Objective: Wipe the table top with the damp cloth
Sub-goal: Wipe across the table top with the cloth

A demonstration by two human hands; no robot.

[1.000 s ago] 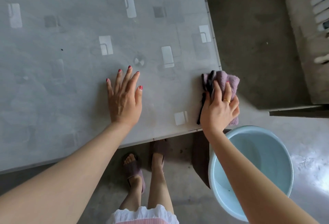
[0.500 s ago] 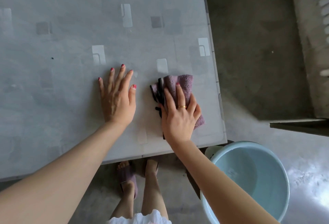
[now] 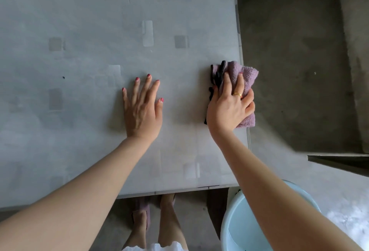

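At the table's (image 3: 79, 111) right edge: cloth (image 3: 242, 75), back from mid-table under the gripping right hand (image 3: 229, 107); left hand (image 3: 141, 111) flat, fingers spread; wiping continues.

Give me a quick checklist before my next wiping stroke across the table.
1. Right hand pressing the cloth: ok.
2. Cloth fully on the table top: not ok, it overhangs the right edge.
3. Left hand flat, bracing on the table: ok.
4. Path leftward free: not ok, the left hand lies in it.
5. Basin within reach by the table corner: ok.
6. Cloth damp enough: cannot tell.
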